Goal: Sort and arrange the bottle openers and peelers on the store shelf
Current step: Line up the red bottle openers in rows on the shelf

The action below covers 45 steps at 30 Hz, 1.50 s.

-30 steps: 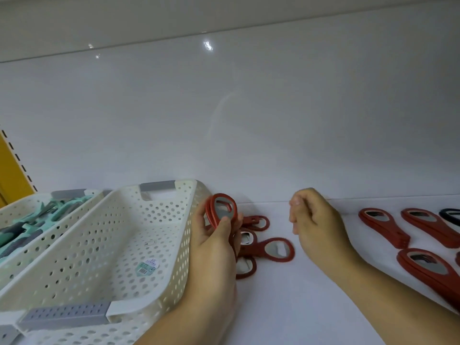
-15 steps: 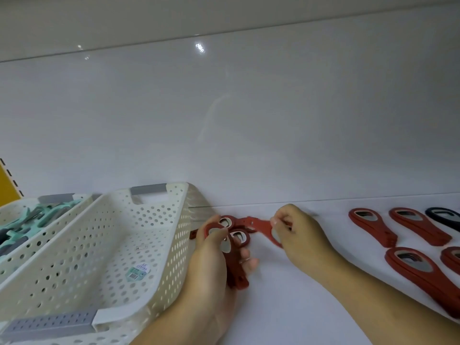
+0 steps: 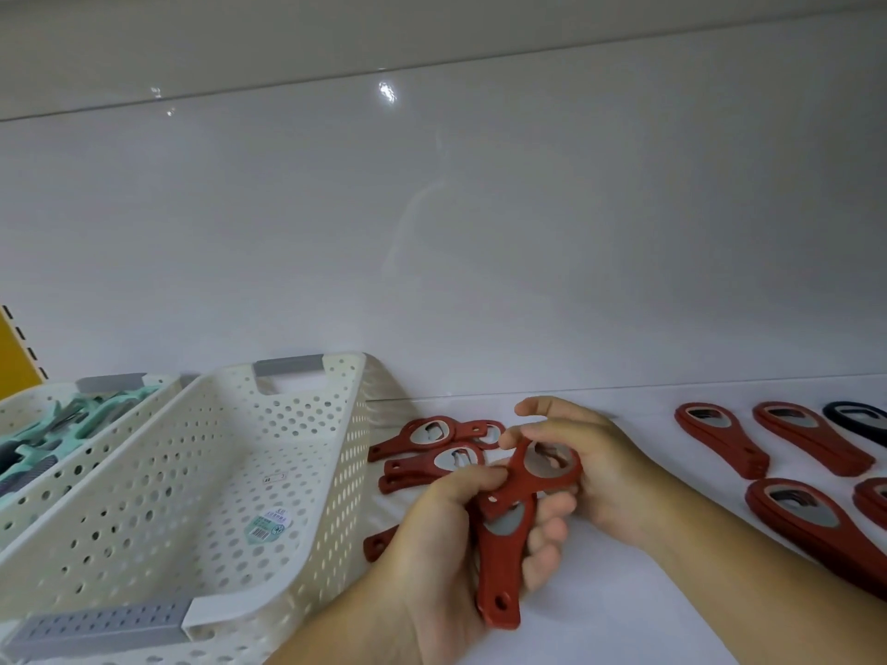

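Observation:
My left hand (image 3: 446, 544) grips a small stack of red bottle openers (image 3: 501, 568), handles pointing down toward me. My right hand (image 3: 595, 467) holds another red opener (image 3: 533, 472) by its round head and lays it across the top of that stack. Behind the hands, a few more red openers (image 3: 432, 448) lie loose on the white shelf (image 3: 624, 592), beside the right wall of a white perforated basket (image 3: 307, 496), which holds nothing but a label sticker. Part of one opener pokes out under my left wrist.
A second white basket (image 3: 43, 467) at far left holds teal and grey peelers (image 3: 53, 424). To the right, red openers (image 3: 720, 436) lie in rows, with one black opener (image 3: 859, 419) at the edge. The shelf's glossy back wall rises right behind.
My right hand picked an opener from the loose pile and brought it to the stack in my left hand, which dropped lower and nearer to me.

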Tool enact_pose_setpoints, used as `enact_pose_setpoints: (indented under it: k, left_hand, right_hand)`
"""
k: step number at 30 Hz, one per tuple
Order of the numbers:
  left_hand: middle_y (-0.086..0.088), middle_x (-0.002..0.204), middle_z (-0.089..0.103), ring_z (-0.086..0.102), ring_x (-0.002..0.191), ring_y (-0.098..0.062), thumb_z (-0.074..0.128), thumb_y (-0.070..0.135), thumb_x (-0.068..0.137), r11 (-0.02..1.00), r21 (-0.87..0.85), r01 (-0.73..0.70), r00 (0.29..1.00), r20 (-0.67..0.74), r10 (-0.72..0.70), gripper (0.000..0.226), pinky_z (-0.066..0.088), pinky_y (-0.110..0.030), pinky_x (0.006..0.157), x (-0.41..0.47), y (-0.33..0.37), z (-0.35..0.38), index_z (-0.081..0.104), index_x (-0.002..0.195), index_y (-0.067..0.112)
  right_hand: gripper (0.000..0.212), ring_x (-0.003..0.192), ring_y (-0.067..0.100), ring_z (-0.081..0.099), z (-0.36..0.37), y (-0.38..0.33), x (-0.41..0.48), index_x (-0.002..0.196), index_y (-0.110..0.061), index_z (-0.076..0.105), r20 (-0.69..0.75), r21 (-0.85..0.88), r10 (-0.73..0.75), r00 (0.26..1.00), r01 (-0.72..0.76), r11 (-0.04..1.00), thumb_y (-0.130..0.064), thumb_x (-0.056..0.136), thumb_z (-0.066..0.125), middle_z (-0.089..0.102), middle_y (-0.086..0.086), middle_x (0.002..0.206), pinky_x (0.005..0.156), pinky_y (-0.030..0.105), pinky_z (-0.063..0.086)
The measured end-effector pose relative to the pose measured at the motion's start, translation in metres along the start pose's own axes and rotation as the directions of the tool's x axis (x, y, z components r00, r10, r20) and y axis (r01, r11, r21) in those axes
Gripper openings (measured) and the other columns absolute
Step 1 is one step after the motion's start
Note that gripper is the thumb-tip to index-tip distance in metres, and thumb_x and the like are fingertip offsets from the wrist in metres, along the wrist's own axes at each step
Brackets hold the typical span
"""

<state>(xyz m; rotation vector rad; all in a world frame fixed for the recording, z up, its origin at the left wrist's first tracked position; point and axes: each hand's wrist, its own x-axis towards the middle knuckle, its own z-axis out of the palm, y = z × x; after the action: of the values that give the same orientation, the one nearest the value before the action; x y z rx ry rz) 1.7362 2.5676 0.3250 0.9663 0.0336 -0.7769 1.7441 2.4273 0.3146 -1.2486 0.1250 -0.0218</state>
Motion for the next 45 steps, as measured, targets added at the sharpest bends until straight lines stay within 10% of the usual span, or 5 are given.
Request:
enact_pose_setpoints:
  k: [12, 18, 25, 35, 45]
  left_hand:
    - [-0.015, 0.082, 0.068, 0.061, 0.054, -0.02, 0.046, -0.008, 0.085, 0.917, -0.063, -0.393, 0.919, -0.05, 0.39, 0.046, 0.052, -0.024, 0.046, -0.014, -0.001, 0.005, 0.063, 0.115, 0.021]
    - [-0.013, 0.094, 0.067, 0.06, 0.061, -0.017, 0.035, -0.005, 0.072, 0.839, -0.197, -0.507, 0.856, -0.231, 0.462, 0.049, 0.053, -0.021, 0.049, -0.014, 0.012, -0.008, 0.063, 0.111, 0.006]
    - [-0.007, 0.069, 0.054, 0.05, 0.052, -0.015, 0.041, -0.008, 0.077, 0.852, -0.185, -0.491, 0.859, -0.269, 0.436, 0.05, 0.047, -0.021, 0.045, -0.016, 0.007, -0.004, 0.062, 0.109, 0.024]
    - [-0.003, 0.059, 0.055, 0.053, 0.045, -0.014, 0.04, 0.001, 0.092, 0.786, 0.163, -0.596, 0.736, -0.282, 0.616, 0.022, 0.048, -0.03, 0.053, -0.013, 0.008, -0.004, 0.055, 0.095, 0.017]
    - [-0.012, 0.064, 0.058, 0.054, 0.046, -0.021, 0.038, 0.006, 0.095, 0.873, 0.334, -0.354, 0.922, -0.032, 0.386, 0.023, 0.044, -0.027, 0.046, -0.006, -0.001, -0.008, 0.059, 0.102, 0.011]
  right_hand:
    - [0.016, 0.067, 0.007, 0.06, -0.001, 0.014, 0.008, 0.088, -0.015, 0.062, 0.112, -0.151, -0.181, 0.977, 0.197, 0.969, 0.0, 0.089, 0.055, 0.066, -0.005, 0.073, 0.066, 0.023, 0.045]
    - [0.02, 0.115, -0.003, 0.048, 0.008, 0.042, 0.012, 0.089, -0.03, 0.067, 0.643, -0.679, -0.299, 0.705, 0.705, 0.204, -0.044, 0.076, 0.061, 0.051, -0.034, 0.103, 0.101, 0.031, 0.039]
    - [0.038, 0.096, -0.012, 0.038, 0.004, 0.044, 0.012, 0.09, -0.025, 0.071, 0.567, -0.735, -0.412, 0.713, 0.664, 0.137, -0.051, 0.089, 0.043, 0.058, -0.019, 0.1, 0.093, 0.005, 0.025]
    - [0.029, 0.061, 0.015, 0.042, -0.011, 0.008, 0.011, 0.073, -0.017, 0.059, -0.337, -0.511, -0.397, 0.854, 0.189, 0.839, -0.015, 0.098, 0.044, 0.048, -0.003, 0.062, 0.059, 0.027, 0.033]
    - [0.029, 0.037, 0.004, 0.04, 0.008, -0.016, -0.02, 0.065, -0.009, 0.048, -0.077, -0.069, -0.121, 0.99, 0.116, 0.991, -0.014, 0.093, 0.053, 0.042, -0.002, 0.051, 0.035, 0.014, 0.032]
